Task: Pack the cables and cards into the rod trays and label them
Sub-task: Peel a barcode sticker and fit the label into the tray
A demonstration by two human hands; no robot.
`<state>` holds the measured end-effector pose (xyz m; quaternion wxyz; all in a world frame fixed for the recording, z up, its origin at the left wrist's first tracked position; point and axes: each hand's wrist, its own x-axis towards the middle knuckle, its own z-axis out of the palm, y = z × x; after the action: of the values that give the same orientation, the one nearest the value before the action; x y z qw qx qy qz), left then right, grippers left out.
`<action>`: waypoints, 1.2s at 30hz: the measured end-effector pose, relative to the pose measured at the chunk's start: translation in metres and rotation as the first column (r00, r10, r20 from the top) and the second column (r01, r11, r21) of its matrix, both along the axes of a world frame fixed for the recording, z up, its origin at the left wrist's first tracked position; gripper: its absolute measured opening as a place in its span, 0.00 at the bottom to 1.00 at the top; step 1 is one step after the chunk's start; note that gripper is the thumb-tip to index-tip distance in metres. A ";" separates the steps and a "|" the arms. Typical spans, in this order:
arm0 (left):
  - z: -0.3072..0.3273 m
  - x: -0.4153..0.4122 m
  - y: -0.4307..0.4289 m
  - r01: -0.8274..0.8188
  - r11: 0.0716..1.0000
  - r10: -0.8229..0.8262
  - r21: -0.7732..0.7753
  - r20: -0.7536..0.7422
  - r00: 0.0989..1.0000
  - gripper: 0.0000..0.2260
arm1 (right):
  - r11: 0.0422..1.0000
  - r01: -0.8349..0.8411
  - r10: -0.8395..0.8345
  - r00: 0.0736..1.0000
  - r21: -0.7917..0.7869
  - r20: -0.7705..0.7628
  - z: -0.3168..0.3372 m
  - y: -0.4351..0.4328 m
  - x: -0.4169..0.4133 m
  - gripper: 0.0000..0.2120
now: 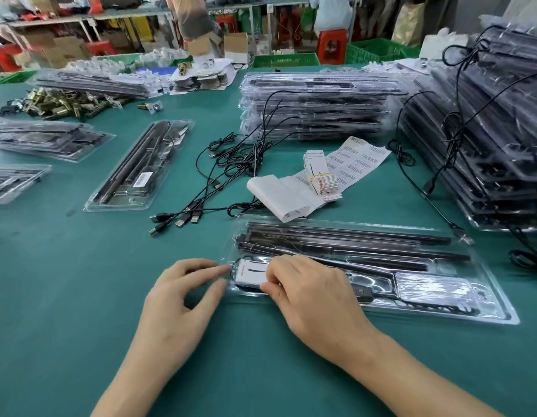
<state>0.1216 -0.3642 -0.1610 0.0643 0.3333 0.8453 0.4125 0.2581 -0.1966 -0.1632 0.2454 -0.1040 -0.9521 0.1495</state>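
A clear plastic rod tray [486,308] with black rods lies on the green table in front of me. A white card [251,271] sits over a black cable in the tray's left compartment. My right hand [309,296] presses the card down with its fingertips. My left hand [183,299] touches the tray's left edge with finger and thumb. Loose black USB cables [201,203] lie behind the tray. A bundle of cards [320,176] and a barcode label sheet [357,158] lie beyond them.
A labelled tray [138,167] lies to the left, with more trays [35,139] at the left edge. Tall tray stacks stand at the back [315,106] and right [495,139], cables hanging from them. Brass parts [63,105] are piled far left. A person stands behind the table.
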 end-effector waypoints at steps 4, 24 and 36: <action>-0.010 0.010 -0.002 0.017 0.988 -0.049 -0.155 -0.206 0.977 0.14 | 1.000 0.002 -0.002 1.000 0.009 0.011 -0.001 0.000 0.001 0.09; -0.010 0.024 -0.002 -0.013 0.997 -0.022 -0.081 -0.412 0.911 0.09 | 0.999 0.029 -0.030 0.999 0.043 0.029 0.000 -0.003 0.000 0.09; 0.026 -0.030 0.026 -0.015 0.973 0.090 -0.230 0.317 0.944 0.09 | 0.995 0.010 -0.019 0.996 0.101 0.085 0.003 -0.003 0.001 0.09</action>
<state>0.0912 -0.3380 -0.1346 0.2287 0.2287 0.8729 0.3654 0.2590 -0.1995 -0.1599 0.2100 -0.1049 -0.9674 0.0951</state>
